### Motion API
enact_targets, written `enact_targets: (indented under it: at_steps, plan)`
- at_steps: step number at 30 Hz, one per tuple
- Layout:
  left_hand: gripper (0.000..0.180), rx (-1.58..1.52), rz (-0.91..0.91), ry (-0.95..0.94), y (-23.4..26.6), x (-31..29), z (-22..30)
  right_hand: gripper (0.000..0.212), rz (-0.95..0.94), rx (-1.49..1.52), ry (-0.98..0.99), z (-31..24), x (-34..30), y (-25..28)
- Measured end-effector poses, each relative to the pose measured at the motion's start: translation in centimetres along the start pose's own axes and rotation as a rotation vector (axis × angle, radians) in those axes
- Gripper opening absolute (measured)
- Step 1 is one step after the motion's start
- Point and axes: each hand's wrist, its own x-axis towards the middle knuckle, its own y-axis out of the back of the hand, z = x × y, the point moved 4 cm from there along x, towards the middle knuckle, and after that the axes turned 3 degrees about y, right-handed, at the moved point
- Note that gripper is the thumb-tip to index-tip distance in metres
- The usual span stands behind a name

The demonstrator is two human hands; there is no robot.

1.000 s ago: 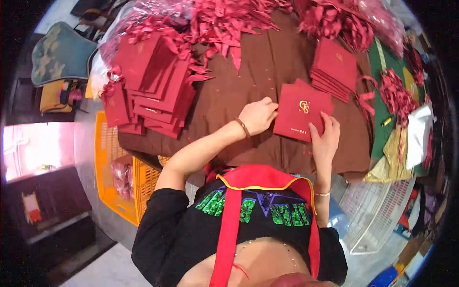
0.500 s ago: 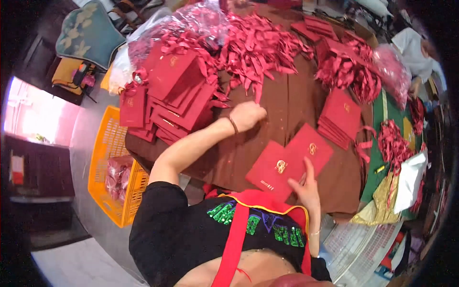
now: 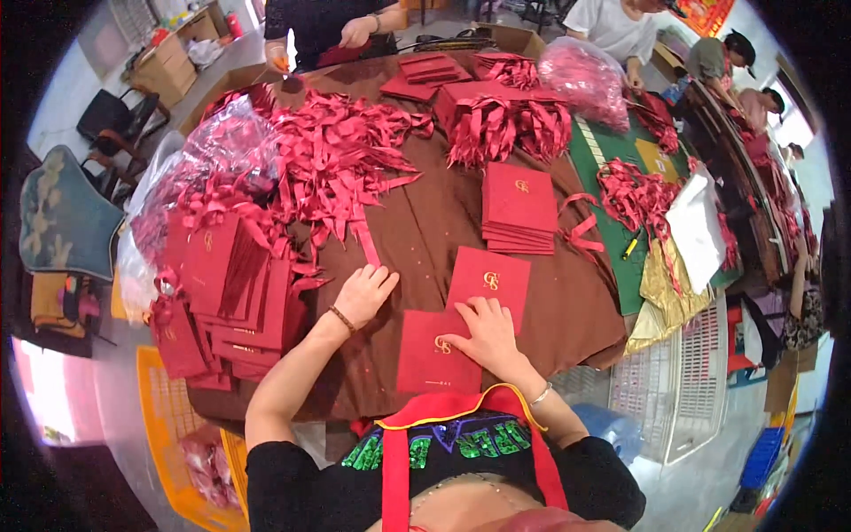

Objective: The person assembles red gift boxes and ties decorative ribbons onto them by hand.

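Note:
My left hand (image 3: 365, 296) has its fingertips pinched on the end of a red ribbon (image 3: 365, 241), which trails from a large heap of red ribbons (image 3: 332, 155). My right hand (image 3: 486, 339) lies with fingers spread on two overlapping flat red card pieces, each with a gold emblem. One piece (image 3: 417, 368) is nearest me; the other piece (image 3: 501, 270) lies just beyond. Farther off is a neat stack of similar red pieces (image 3: 519, 204). On the left, a larger uneven pile of red pieces (image 3: 208, 279) sits beside the ribbons.
A brown cloth (image 3: 412, 222) covers the table. Clear plastic bags (image 3: 208, 155) lie at its left. A green mat (image 3: 612, 257) holds a yellow cutter (image 3: 632, 246) and more ribbons. An orange crate (image 3: 164, 417) stands at lower left. Co-workers' hands (image 3: 359, 33) show across the table.
The view has tilted up and turned, bringing co-workers into sight. My right hand has come down flatter over the two red pieces. My left hand is still at the ribbon's end.

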Motion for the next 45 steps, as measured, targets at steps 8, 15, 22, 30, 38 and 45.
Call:
enact_targets:
  at_steps: [8,15,22,30,38,45]
  plan:
    - [0.018,-0.495,0.255,0.082,1.5,0.8,2.4,0.047,-0.142,0.016,-0.030,-0.1,0.6,-1.2]
    - [0.020,-0.642,0.147,0.144,5.7,-1.2,5.7,0.041,-0.176,0.019,-0.127,-2.0,0.5,-1.0]
    - [0.012,-1.540,0.380,0.709,11.0,-3.9,-0.4,0.037,-0.244,-0.004,-0.170,-5.7,-1.0,-0.7]
    - [0.019,-1.702,0.478,0.879,8.4,-4.3,-2.0,0.021,-0.429,0.614,-0.179,-3.8,1.0,-1.9]
    - [0.014,-1.854,0.625,0.859,7.2,-6.5,1.5,0.018,-0.545,0.776,-0.198,-3.0,2.7,-3.3]
    - [0.013,-0.660,0.096,0.606,4.4,-5.1,9.0,0.021,-0.451,0.631,0.063,-2.7,0.6,-2.9]
